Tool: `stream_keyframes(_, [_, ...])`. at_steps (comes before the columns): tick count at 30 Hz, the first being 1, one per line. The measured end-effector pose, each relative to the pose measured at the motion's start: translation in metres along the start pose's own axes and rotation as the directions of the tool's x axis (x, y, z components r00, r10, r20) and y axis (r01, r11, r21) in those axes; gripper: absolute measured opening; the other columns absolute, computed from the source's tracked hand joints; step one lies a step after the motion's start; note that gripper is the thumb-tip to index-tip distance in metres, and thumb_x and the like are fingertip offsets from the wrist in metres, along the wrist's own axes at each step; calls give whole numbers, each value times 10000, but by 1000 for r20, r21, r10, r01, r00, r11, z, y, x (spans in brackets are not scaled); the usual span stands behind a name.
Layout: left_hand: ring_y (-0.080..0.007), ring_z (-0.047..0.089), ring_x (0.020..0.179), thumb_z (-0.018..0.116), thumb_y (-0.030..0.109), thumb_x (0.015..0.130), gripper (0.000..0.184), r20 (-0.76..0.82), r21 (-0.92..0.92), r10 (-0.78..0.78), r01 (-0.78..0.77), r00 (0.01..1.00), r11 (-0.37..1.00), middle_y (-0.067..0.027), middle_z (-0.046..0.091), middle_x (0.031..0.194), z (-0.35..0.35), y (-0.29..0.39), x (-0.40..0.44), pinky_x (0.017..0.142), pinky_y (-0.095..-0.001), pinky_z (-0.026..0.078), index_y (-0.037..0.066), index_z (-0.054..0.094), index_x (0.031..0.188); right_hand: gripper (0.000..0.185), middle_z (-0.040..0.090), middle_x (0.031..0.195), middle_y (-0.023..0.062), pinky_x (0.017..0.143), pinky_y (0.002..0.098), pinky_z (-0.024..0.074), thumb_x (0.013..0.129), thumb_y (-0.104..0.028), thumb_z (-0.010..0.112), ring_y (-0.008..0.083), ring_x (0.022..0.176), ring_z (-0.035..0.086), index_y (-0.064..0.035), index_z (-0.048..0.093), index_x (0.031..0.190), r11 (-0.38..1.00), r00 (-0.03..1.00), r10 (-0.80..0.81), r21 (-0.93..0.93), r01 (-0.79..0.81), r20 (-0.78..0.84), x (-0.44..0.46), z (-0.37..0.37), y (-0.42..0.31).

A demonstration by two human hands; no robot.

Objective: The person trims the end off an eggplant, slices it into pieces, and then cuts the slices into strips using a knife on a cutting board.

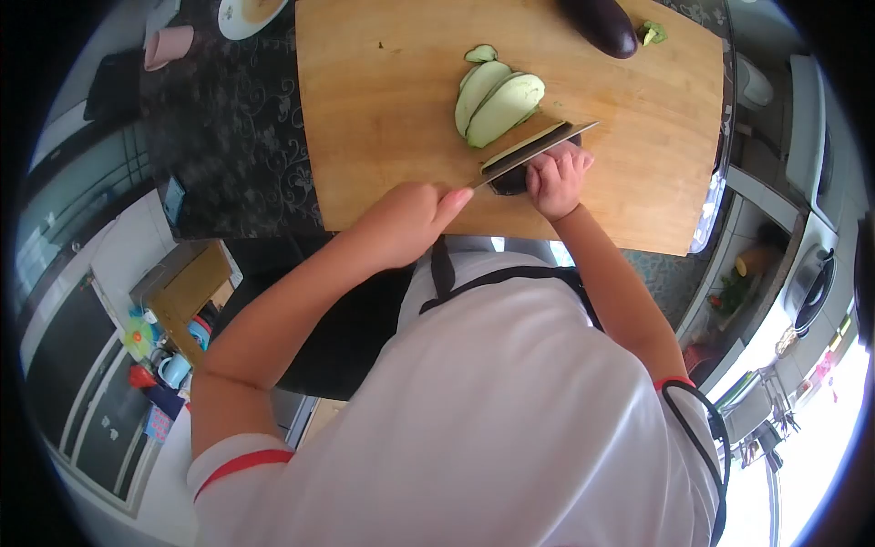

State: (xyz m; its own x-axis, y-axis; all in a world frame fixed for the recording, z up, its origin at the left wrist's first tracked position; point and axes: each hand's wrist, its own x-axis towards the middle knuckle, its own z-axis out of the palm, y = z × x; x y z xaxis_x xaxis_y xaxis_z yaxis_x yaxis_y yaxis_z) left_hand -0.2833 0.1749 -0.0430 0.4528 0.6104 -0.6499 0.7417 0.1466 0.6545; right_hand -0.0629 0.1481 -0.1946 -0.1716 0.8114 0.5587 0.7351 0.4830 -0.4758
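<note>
My left hand [412, 217] is wrapped round the handle of a knife [583, 130], whose blade points up and to the right. The blade lies slantwise against a cut, dark-skinned eggplant [511, 182] near the front of the wooden board [383, 118]. On the eggplant's right side rests my right hand [558, 180], its fingers curled and pressed on it. Pale green-white eggplant slices [507, 108] overlap just beyond the blade, with a small end slice [481, 54] above them. How deep the blade sits cannot be made out.
A whole eggplant [600, 25] and a green stem piece [653, 34] lie at the board's far right. On the dark patterned table [255, 137] are a white plate [252, 16] and a pink cup [169, 46]. A pan [814, 292] is at the right.
</note>
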Motion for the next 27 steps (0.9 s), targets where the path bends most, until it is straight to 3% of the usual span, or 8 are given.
stream_keyframes(3, [-420,547,635,328,438,984,612,28,115,-92,88,995,989,-265,552,655,12,-6,23,612,-448,437,-39,597,713,203,562,935,12,775,401,333,682,-140,671,227,906,543,-180,600,868,1000,1000,-6,-1,6,11,-1,1,2])
stream_keyframes(6, [-422,546,620,324,455,981,645,34,95,-96,92,995,991,-266,533,621,20,5,51,614,-458,436,-46,586,671,189,569,928,14,776,404,332,681,-140,671,232,902,546,-176,604,853,1000,1000,21,-6,-21,12,-9,-2,-4])
stream_keyframes(13, [-422,577,652,356,447,975,582,-105,144,-69,84,992,986,-250,603,701,35,-27,19,637,-472,459,-25,611,748,188,568,942,19,786,422,323,675,-137,680,242,921,541,-177,601,841,1000,1000,19,23,-19,1,-9,4,5])
stream_keyframes(16, [-455,565,707,387,367,975,482,-201,120,-60,85,978,989,-271,595,741,66,-37,37,637,-493,439,-33,594,803,194,568,943,15,786,420,319,672,-134,686,241,924,540,-181,598,839,998,999,46,41,-46,0,-12,0,1])
stream_keyframes(19, [-429,580,676,401,437,963,529,-312,91,-18,48,950,995,-245,604,703,73,-42,35,637,-476,457,-24,599,794,199,570,947,4,785,402,321,676,-126,695,229,928,541,-186,599,840,999,999,43,26,-44,16,-5,0,-1])
stream_keyframes(22, [-432,575,680,416,425,960,498,-241,-293,-115,40,964,955,-236,601,697,66,-44,39,624,-476,446,-21,585,819,210,573,948,-7,793,384,325,686,-123,708,217,934,540,-188,610,859,999,998,44,30,-45,54,7,-6,-2])
stream_keyframes(27, [-413,580,686,410,391,971,456,-299,-136,16,-59,954,989,-222,592,702,46,-22,14,620,-458,440,-31,572,913,239,579,943,-3,815,385,338,688,-129,734,220,953,533,-177,626,896,999,995,29,20,-31,96,8,-22,-3])
